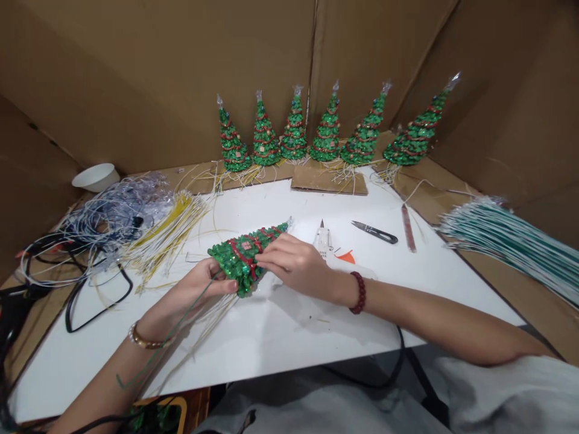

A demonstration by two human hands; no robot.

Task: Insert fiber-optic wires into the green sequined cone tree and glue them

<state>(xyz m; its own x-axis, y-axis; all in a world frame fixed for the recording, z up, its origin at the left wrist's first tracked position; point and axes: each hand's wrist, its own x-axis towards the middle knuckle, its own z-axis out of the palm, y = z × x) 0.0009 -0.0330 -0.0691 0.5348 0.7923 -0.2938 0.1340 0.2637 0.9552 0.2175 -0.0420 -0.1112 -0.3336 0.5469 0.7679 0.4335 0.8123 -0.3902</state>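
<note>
A small green Christmas tree ornament with red garland and a clear tip lies tilted above the white table. My left hand grips it by its wide base, the thumb along the lower edge. Pale wires trail from the base, and a green wire runs down across my left wrist. On the tree's right side, my right hand rests with its fingertips pinched together against the garland. Whatever is between those fingertips is too small or hidden to make out. Just beyond that hand lies a white glue gun with an orange trigger.
Several finished trees stand along the back by the cardboard wall. Thread snips and a reddish strip lie to the right, near green-and-white wires. At left are yellow-and-white wires, tangled light strings and a white bowl.
</note>
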